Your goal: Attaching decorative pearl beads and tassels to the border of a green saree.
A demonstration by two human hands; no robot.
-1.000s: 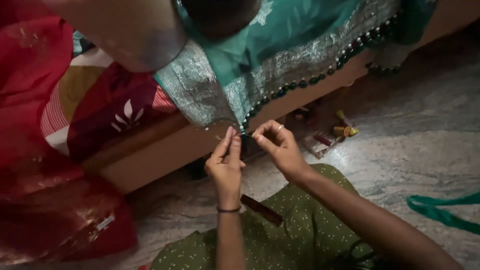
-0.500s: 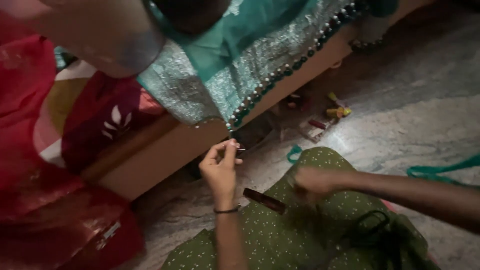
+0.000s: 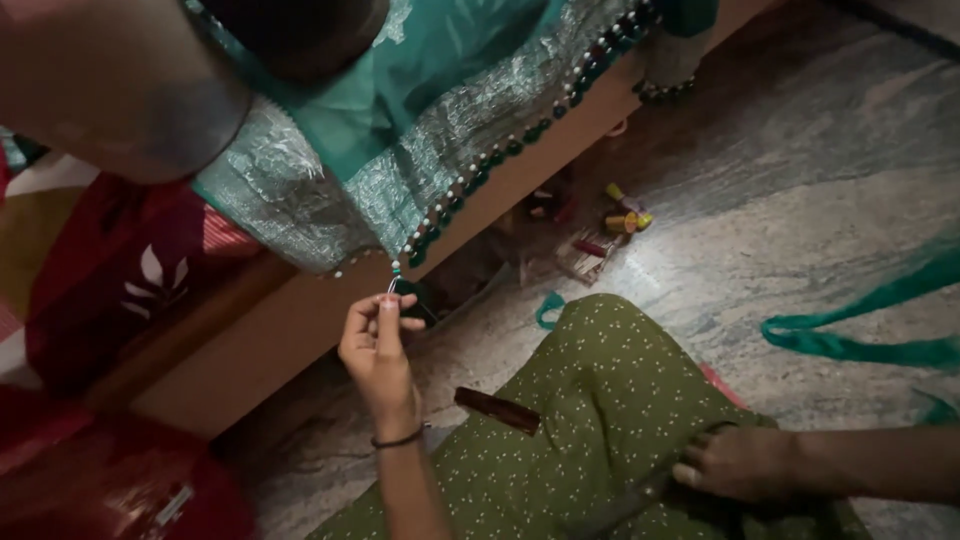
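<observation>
Since half a second ago, the right hand (image 3: 735,462) has been travelling away from the beaded edge and is now resting low on the green dotted cloth over the lap (image 3: 600,400), well apart from the work. Its fingers are curling down onto a dark strap-like thing there, but whether they are gripping it or only lying on it I cannot tell.

The left hand (image 3: 378,345) is staying raised, its fingertips pinching closed on the lowest corner of the teal and silver fabric with a bead-trimmed border (image 3: 420,170), which is hanging off the wooden ledge (image 3: 300,330) above. A fine thread or needle seems to be in the pinch, but it is too thin to make out. The row of white and dark green beads (image 3: 500,160) is running up and to the right along the hem from that corner.

To do this step well, the pinch is best kept right at the last bead, so the edge is staying taut and the beads are not slipping, while the wrist is holding steady beneath the hanging corner.

A dark reddish flat stick (image 3: 497,410) is lying on the lap cloth between the two hands. On the marbled stone floor (image 3: 780,200), small yellow and red thread spools (image 3: 620,220) are sitting near the ledge, and a loose teal ribbon (image 3: 860,330) is trailing at the right. A red patterned cloth (image 3: 130,290) is lying at the left.
</observation>
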